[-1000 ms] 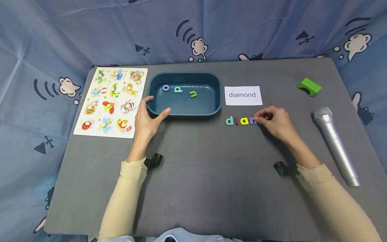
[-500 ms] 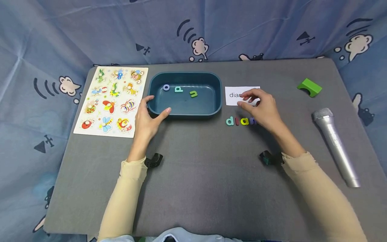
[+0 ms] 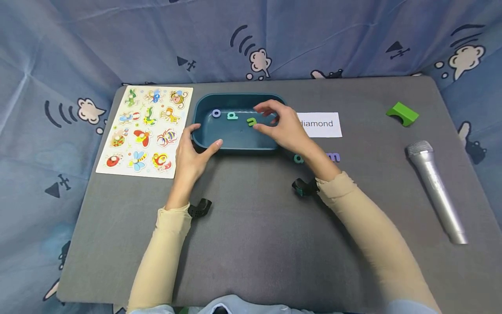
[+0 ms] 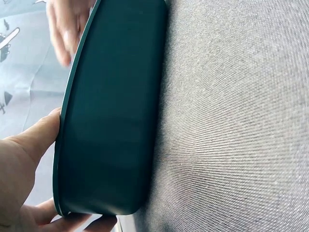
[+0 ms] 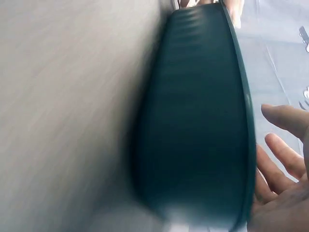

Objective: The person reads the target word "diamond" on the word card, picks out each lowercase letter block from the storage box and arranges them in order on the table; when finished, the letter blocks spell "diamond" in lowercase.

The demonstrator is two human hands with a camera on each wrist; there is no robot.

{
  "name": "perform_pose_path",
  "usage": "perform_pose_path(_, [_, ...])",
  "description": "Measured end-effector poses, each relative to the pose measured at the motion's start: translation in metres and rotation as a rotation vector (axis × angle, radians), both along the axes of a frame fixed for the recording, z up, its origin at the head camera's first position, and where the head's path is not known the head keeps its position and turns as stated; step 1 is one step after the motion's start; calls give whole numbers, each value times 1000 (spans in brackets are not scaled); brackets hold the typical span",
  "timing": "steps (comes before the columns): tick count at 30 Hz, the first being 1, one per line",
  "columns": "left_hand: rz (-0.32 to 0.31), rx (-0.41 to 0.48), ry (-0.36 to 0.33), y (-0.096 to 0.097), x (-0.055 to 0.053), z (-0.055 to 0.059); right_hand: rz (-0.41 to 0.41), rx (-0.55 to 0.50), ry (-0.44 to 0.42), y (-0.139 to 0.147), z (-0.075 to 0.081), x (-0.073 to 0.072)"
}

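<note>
A dark teal plastic tray (image 3: 243, 144) stands on the grey table. My left hand (image 3: 190, 155) holds its left end, thumb on the front rim and fingers round the side. Inside the tray lie a purple letter o (image 3: 216, 113), a teal letter (image 3: 232, 115) and a green letter n (image 3: 251, 122). My right hand (image 3: 284, 126) is over the tray's right end, thumb and fingers apart with nothing between them, fingertips close to the green letter. Below the white card reading "diamond" (image 3: 320, 125), a teal letter d (image 3: 298, 158) and a purple letter m (image 3: 334, 157) show; my right forearm hides the letters between.
An insect puzzle board (image 3: 145, 133) lies left of the tray. At the right are a green arch block (image 3: 402, 114) and a silver microphone (image 3: 435, 192). A blue patterned cloth (image 3: 219, 39) hangs behind the table.
My right hand has left the purple m at the end of the letter row and moved left across the card to over the tray. My left hand has stayed on the tray.
</note>
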State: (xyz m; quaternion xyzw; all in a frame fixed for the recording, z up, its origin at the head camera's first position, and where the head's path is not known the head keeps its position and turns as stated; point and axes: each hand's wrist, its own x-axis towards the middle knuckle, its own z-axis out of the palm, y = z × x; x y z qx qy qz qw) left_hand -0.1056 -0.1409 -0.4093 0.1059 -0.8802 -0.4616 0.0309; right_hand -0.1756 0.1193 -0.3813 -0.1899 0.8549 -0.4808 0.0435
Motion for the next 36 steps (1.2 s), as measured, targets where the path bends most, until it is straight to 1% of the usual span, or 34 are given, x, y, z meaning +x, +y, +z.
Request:
perform_pose_path(3, [-2, -1, -3, -1, 0, 0, 54, 14, -45, -23, -2, -8])
perform_pose_path(7, [-8, -6, -6, -1, -1, 0, 108, 75, -104, -50, -8, -19])
perform_pose_path(10, [-13, -12, -8, -1, -2, 0, 129, 148, -150, -65, -12, -25])
perform_pose_path(15, [-14, -15, -7, -1, -2, 0, 159, 217, -193, -84, -19, -33])
perform_pose_path(22, [-13, -13, -3, -2, -1, -1, 240, 366, -196, -95, -26, -43])
perform_pose_path(25, [-13, -12, -3, -2, -1, -1, 255, 410, -185, -96, -27, -46])
perform_pose_path(28, [-15, -12, -4, -2, -2, 0, 255, 434, -158, -96, -28, -47])
perform_pose_path(31, [-13, -10, -11, -1, -2, 0, 250, 419, -121, -96, -28, -48])
perform_pose_path(36, [-5, -5, -11, -2, -1, 0, 231, 326, -84, -93, -31, -48])
